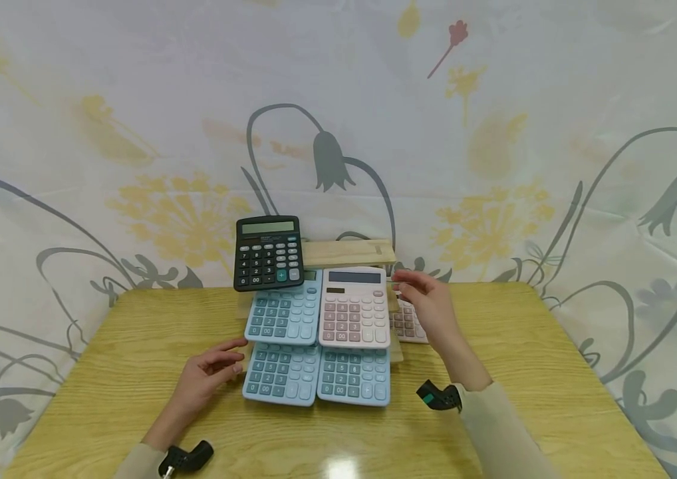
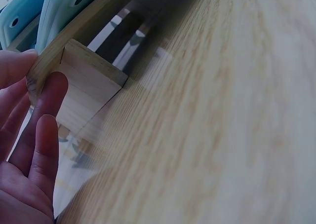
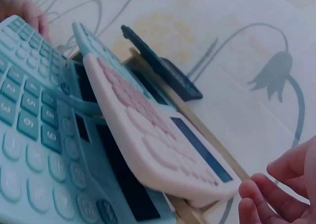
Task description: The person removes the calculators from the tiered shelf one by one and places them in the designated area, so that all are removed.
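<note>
wooden rack (image 1: 350, 253) stands on the bench (image 1: 105, 372), between the two hands, stepped, calculators leaning on it. left hand (image 1: 203, 376) at the rack's near left edge: thumb and a finger lightly pinch the end of a board, other fingers loose. right hand (image 1: 428, 309) at the far right end, beside the top of the pink-white calculator (image 1: 354, 309): fingers half bent, gap between thumb and index, nothing seen in it; fingertips right by the rack's corner, can't tell if touching.

layout: lower-left blue calculator (image 1: 280, 376) and lower-right blue calculator (image 1: 353, 376) on the bottom step, upper blue calculator (image 1: 281, 313) and the pink-white one side by side above, black calculator (image 1: 269, 253) at top left, overlapping the upper blue one. bare board to its right. second pink calculator (image 1: 410, 326) sticks out right of the rack, partly covered by the right hand. printed floral backdrop (image 1: 338, 66) behind.
</note>
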Demonstrator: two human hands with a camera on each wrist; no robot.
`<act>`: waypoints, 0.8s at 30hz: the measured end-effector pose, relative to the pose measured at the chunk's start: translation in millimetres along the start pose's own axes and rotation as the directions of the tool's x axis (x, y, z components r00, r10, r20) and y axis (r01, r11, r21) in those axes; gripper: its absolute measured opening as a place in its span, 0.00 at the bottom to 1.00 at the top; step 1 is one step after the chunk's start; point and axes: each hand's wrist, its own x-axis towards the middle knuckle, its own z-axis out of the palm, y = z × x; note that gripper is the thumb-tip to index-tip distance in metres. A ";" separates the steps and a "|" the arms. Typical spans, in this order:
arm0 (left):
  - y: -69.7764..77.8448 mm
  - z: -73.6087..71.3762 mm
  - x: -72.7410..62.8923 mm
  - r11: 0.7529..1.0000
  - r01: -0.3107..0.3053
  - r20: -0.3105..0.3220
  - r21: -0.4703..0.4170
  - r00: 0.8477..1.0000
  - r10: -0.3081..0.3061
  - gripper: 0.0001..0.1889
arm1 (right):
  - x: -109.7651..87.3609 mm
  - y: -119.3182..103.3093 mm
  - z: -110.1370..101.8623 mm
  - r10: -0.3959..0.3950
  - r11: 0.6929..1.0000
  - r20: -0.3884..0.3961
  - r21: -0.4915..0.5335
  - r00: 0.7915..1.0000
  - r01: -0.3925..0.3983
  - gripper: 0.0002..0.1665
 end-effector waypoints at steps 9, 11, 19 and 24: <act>0.9 -1.0 0.0 1.000 -0.009 0.014 -0.001 1.000 0.009 0.10 | 3.8 -5.4 22.4 -0.006 1.000 0.023 0.016 1.000 0.006 0.16; 1.3 -0.6 0.1 1.000 -0.016 0.016 -0.001 1.000 0.016 0.10 | 3.9 -5.6 26.2 -0.007 1.000 0.037 0.012 0.999 0.007 0.16; -1.2 -0.9 0.8 1.000 -0.012 0.006 0.006 1.000 0.012 0.09 | 5.3 -10.3 39.3 -0.023 1.000 0.049 0.013 0.999 0.022 0.16; -2.1 -0.9 0.4 1.000 -0.004 0.006 0.000 1.000 0.004 0.10 | 8.0 -12.3 46.7 -0.033 0.999 0.067 0.007 0.997 0.032 0.16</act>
